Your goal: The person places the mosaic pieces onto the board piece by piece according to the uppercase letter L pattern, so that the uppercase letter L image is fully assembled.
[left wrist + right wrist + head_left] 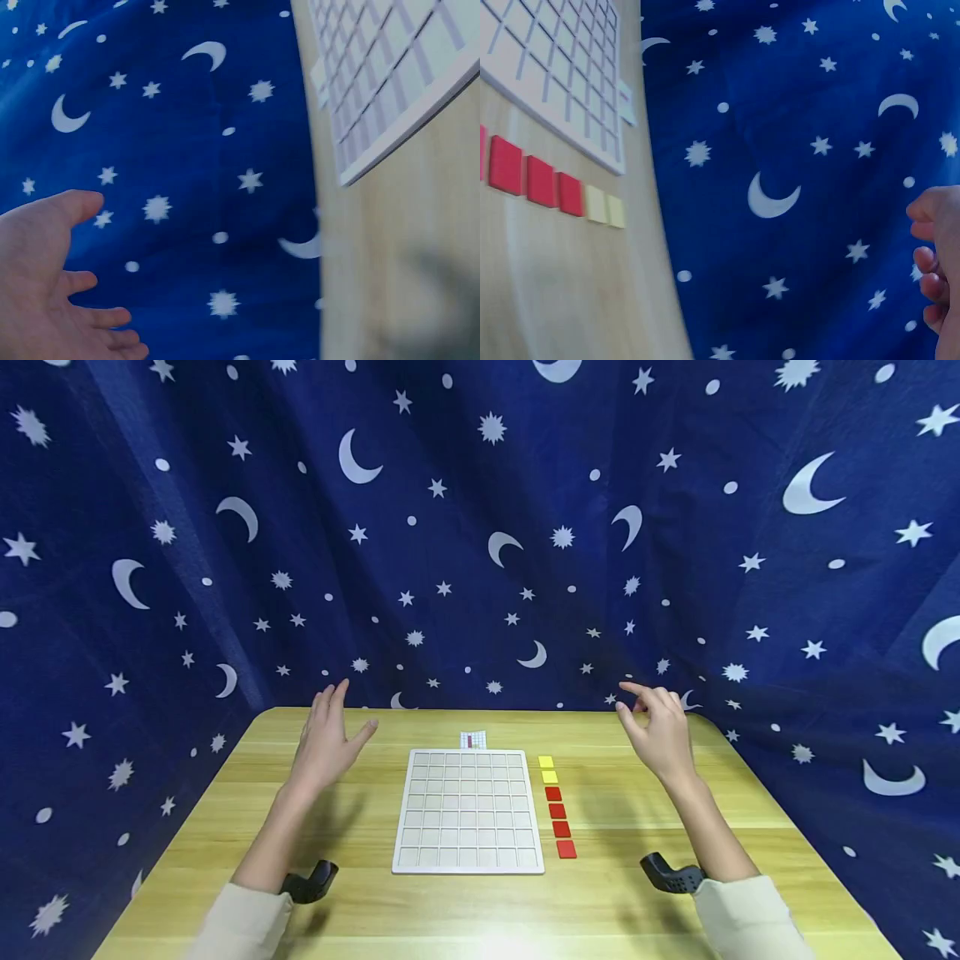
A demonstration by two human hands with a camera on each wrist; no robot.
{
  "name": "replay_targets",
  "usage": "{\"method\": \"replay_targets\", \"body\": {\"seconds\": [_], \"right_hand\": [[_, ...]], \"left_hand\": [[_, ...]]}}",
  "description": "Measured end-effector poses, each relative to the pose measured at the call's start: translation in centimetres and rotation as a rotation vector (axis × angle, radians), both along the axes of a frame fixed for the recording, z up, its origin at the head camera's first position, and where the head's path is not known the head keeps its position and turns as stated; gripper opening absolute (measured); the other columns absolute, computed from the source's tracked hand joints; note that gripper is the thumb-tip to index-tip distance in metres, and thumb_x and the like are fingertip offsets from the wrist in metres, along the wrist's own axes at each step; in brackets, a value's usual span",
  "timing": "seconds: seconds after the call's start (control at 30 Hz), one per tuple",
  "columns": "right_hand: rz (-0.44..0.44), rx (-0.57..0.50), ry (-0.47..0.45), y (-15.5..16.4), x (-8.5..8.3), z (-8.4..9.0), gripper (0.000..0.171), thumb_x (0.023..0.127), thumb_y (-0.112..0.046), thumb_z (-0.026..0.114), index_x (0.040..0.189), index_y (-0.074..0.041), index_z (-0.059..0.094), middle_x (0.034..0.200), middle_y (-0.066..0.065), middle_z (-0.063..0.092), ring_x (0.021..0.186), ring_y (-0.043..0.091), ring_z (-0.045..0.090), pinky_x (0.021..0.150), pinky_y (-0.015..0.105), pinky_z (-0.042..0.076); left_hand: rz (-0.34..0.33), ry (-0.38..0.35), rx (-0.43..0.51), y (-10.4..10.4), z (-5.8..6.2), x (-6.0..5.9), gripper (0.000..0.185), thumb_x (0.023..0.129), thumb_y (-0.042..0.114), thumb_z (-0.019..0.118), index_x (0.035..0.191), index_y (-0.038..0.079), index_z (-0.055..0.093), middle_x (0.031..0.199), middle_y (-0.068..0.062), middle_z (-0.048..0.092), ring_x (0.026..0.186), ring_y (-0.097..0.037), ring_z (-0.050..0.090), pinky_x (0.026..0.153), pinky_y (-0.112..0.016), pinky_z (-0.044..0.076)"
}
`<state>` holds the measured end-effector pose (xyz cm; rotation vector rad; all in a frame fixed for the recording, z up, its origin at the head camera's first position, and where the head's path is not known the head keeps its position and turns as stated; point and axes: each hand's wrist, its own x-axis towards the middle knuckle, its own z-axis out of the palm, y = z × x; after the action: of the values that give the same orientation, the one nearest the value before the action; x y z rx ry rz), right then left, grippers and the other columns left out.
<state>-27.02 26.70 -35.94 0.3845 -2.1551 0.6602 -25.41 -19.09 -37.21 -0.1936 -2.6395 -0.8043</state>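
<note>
A white grid board (468, 810) lies flat in the middle of the wooden table (360, 893). Right of it runs a column of small square tiles: two yellow tiles (547, 769) at the far end, then several red tiles (559, 830) toward me. My left hand (330, 739) is raised above the table left of the board, fingers straight and spread, holding nothing. My right hand (658, 727) hovers right of the tiles with loosely curled fingers, also empty. The board (390, 75) and the left hand (45, 292) show in the left wrist view, the tiles (547, 187) and the right hand's fingers (934, 247) in the right wrist view.
A small printed card (473, 740) lies just beyond the board's far edge. A dark blue curtain with moons and stars (480, 527) closes in the table at the back and both sides. Black wrist camera mounts (309, 883) sit at both forearms.
</note>
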Motion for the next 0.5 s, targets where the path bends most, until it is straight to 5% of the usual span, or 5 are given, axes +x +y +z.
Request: {"method": "replay_targets", "body": {"seconds": [0.23,0.5], "right_hand": [[0.010,-0.065,-0.056,0.1,0.6,-3.1,0.026,0.080,-0.011,0.069,0.106,-0.006,0.068,0.067,0.008,0.048,0.061,0.018,0.034,0.054,0.026,0.024],[0.023,-0.169,-0.109,-0.1,1.9,-6.7,0.024,0.083,-0.014,0.068,0.106,-0.009,0.069,0.059,-0.004,0.044,0.053,0.006,0.028,0.046,0.022,0.022]], "left_hand": [[-0.017,0.039,0.114,1.1,-3.6,0.6,0.072,0.089,0.032,0.059,0.143,0.000,0.024,0.144,-0.025,0.024,0.131,-0.043,0.024,0.103,-0.060,0.024],[-0.027,-0.058,0.230,2.3,-7.3,1.4,0.065,0.093,0.031,0.054,0.143,0.002,0.025,0.144,-0.023,0.025,0.130,-0.041,0.026,0.104,-0.057,0.025]]}}
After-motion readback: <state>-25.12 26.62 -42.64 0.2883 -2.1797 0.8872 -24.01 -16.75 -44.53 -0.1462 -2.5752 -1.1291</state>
